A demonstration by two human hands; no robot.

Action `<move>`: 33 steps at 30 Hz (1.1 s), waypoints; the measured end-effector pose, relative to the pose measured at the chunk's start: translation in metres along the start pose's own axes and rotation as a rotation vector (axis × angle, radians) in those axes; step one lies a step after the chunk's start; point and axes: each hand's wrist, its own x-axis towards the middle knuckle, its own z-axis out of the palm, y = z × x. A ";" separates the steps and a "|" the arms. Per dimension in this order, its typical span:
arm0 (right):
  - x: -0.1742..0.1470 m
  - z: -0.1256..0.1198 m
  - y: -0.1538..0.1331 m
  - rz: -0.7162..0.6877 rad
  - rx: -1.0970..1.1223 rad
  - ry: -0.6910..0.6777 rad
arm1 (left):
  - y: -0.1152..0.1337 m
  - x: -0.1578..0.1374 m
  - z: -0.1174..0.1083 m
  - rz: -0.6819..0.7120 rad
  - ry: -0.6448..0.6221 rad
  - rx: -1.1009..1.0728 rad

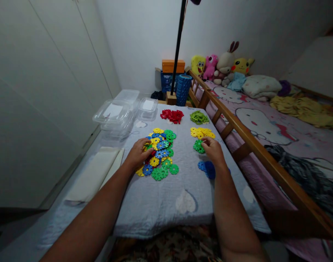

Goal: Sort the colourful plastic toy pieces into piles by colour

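My right hand [213, 150] pinches a green notched plastic disc [198, 146] by its edge, just in front of a small pile of yellow discs [201, 132]. A group of blue discs [209, 169] lies under my right wrist, partly hidden. My left hand [137, 154] rests at the left side of a mixed pile of discs [162, 145] in blue, green, yellow and red. Its thumb and fingers are apart over the pieces, and the fingertips touch the pile. Toward the back are a red pile [172, 116] and a light green pile [199, 117].
Clear plastic containers [114, 115] stand at the back left of the cloth-covered table [166, 207]. Folded cream fabric [96, 173] lies at the left. A wooden bed rail [237, 127] borders the right side. Behind the table rise a black pole [178, 47] and a blue foam roller [183, 90].
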 end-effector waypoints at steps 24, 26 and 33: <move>-0.026 0.065 -0.023 -0.369 -0.255 -0.111 | -0.002 0.001 0.000 0.022 0.010 0.049; -0.034 0.079 -0.036 -0.425 -0.243 -0.212 | -0.003 0.001 0.001 0.026 0.017 0.053; -0.042 0.100 -0.047 -0.379 -0.335 -0.310 | -0.005 0.001 0.002 0.015 0.027 0.053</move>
